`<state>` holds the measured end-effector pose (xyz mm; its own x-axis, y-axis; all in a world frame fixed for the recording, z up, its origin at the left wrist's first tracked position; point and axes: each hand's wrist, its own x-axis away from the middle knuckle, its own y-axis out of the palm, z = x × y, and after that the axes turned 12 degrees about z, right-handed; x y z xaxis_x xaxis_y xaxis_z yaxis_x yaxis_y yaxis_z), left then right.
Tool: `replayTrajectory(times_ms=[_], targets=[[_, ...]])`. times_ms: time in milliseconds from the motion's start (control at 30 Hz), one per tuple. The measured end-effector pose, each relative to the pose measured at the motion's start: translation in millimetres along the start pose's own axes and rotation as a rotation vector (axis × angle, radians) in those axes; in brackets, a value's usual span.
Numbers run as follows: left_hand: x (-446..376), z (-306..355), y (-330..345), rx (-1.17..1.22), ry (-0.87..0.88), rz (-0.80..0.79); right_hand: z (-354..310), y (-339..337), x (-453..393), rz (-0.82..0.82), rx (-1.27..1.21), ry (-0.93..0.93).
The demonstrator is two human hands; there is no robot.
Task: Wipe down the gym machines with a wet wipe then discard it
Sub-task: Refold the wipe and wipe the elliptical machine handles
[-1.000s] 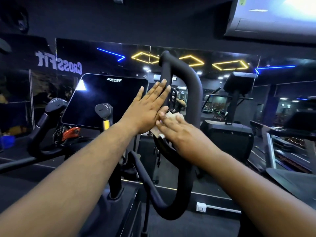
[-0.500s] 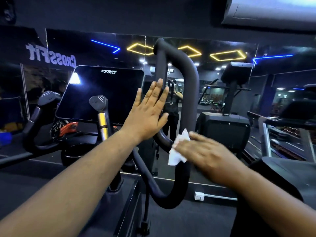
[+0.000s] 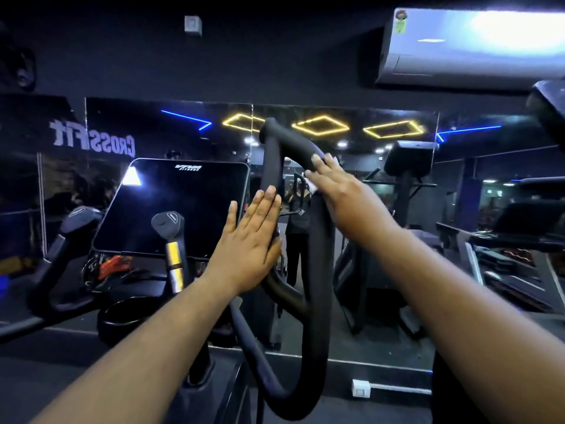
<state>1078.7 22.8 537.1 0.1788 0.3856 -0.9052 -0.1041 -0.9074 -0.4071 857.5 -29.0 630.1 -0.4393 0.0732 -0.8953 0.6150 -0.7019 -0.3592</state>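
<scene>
- Pressed under the right hand [image 3: 339,191], the white wet wipe [image 3: 312,185] lies against the upper right side of the black looped handle [image 3: 318,270]; only a small white edge shows below the fingers, with another sliver past the fingertips.
- Right fingers [image 3: 321,163] lie nearly straight and close together along the padded tube, just below where the loop bends over at its top; whether the thumb curls round the tube cannot be told.
- Left hand [image 3: 249,240] is flat, fingers straight and held together with the thumb set slightly apart, its palm side against the loop's left upright.
- Between the 2 hands lies the open gap of the loop, and the hands do not touch each other.
- Both bare forearms reach in from the bottom corners of the view.
- Left of the loop stands the machine's dark console screen [image 3: 174,209], switched off, with a bright triangular glare near its upper left corner.
- Just in front of the screen's lower edge rises a short grip with a yellow band [image 3: 174,258]; a second, matching dark grip [image 3: 78,221] stands further left.
- Below the screen sits a round black cup holder [image 3: 128,319].
- Behind the machine, a wall mirror [image 3: 397,166] shows reversed "CrossFit" lettering [image 3: 91,139], 3 yellow diamond-shaped ceiling lights and blue light strips.
- At the top right corner hangs a white air conditioner [image 3: 470,47].
- On the right edge stands another dark machine [image 3: 504,249], too dim to make out in detail.
</scene>
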Motion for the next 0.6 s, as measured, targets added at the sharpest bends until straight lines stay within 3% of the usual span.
replayTrajectory(times_ms=[133, 233, 300, 400, 500, 600], targets=[[2, 4, 3, -0.006, -0.026, -0.003, -10, 9, 73, 0.051, -0.084, -0.023], [1, 7, 4, 0.01, -0.039, -0.004, -21, 5, 111, 0.038, -0.061, -0.22], [0, 8, 4, 0.028, -0.042, -0.003, -20, -8, 104, 0.068, -0.09, -0.227], [-1, 7, 3, 0.031, -0.043, -0.011, -20, -34, 56, 0.21, -0.25, 0.059], [-2, 8, -2, 0.028, -0.056, -0.019, -20, -54, 8, 0.05, -0.573, 0.485], [-5, 14, -10, 0.046, -0.099, -0.06, -22, -50, -4, 0.034, -0.611, 0.583]])
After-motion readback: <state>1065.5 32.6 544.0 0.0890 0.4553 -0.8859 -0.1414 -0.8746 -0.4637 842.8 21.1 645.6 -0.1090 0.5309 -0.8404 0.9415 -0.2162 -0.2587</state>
